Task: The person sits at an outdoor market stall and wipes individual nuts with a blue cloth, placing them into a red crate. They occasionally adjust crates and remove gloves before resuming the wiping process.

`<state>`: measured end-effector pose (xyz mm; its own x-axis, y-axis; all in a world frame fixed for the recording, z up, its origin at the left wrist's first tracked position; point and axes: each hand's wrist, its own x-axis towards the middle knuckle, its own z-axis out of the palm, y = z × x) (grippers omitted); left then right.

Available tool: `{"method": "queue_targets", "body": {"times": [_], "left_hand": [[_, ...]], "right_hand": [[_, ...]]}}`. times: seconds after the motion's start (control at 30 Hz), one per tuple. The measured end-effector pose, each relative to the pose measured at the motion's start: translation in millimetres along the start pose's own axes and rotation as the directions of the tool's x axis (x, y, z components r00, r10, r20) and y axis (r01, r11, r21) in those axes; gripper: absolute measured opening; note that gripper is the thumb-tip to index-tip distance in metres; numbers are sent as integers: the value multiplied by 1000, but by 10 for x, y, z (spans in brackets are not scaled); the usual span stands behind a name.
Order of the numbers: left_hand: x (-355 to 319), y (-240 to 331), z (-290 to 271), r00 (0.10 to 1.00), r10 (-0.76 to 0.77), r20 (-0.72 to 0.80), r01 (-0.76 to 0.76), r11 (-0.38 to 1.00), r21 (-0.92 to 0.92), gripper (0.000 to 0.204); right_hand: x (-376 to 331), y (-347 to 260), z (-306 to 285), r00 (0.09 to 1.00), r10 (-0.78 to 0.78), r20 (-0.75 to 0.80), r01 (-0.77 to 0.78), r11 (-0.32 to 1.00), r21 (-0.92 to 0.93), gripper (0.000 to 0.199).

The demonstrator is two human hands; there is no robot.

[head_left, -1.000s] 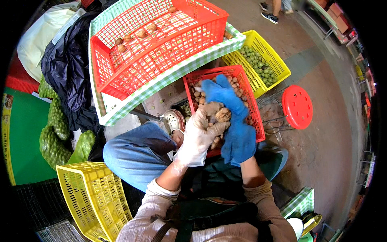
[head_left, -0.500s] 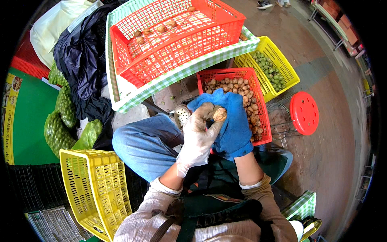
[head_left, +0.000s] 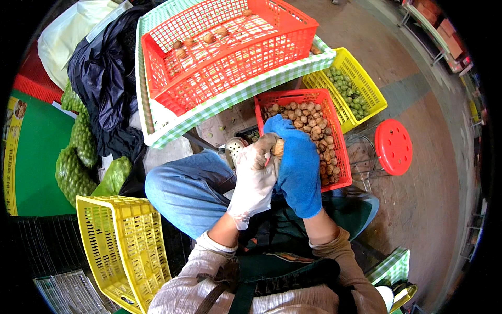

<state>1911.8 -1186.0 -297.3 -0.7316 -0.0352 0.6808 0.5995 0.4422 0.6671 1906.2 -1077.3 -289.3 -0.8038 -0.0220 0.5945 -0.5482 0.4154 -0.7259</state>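
Note:
Over my lap, my left hand [head_left: 256, 170], in a thin whitish glove soiled at the fingertips, is closed with thumb and fingers on a walnut [head_left: 278, 148]. My right hand [head_left: 297, 162] wears a thick blue fabric glove and is pressed against the walnut's right side, its fingers curled in toward the left hand. The glove hides part of the shell and the right palm. Just beyond both hands stands a red crate [head_left: 342, 157] holding many brown walnuts [head_left: 308, 118].
A larger red crate [head_left: 235, 68] with several walnuts sits on a table with a green checked cloth [head_left: 251, 93]. Yellow crate [head_left: 374, 89] with green fruits, at back right; red stool [head_left: 394, 147] nearer. Yellow crate [head_left: 123, 246] at left; black bags [head_left: 107, 78] behind it.
My right hand has turned from a spread position and closed in on the walnut. The walnut has shifted slightly left and down, now between both hands.

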Motion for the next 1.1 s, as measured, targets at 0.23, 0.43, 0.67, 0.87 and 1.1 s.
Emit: {"method": "queue_targets", "body": {"times": [0.23, 0.43, 0.67, 0.87, 1.1], "left_hand": [[-40, -83, -13, 935, -299, 192, 354, 833, -426, 26], [-20, -139, -57, 724, -463, 511, 662, 259, -703, 33], [11, -20, -54, 678, -492, 545, 718, 286, -634, 16], [-12, -172, -168, 677, -313, 666, 639, 699, -322, 14], [-8, -183, -87, 726, -349, 593, 680, 232, -696, 23]], "right_hand": [[171, 61, -78, 986, 113, 123, -142, 955, 260, 19], [142, 66, -270, 987, 38, 157, -2, 974, -227, 25], [56, 161, -39, 990, -109, 84, 93, 980, 176, 11], [102, 67, -239, 974, -63, 216, 51, 997, 61, 27], [131, 191, -110, 974, -18, 226, -36, 972, 231, 37]]}}
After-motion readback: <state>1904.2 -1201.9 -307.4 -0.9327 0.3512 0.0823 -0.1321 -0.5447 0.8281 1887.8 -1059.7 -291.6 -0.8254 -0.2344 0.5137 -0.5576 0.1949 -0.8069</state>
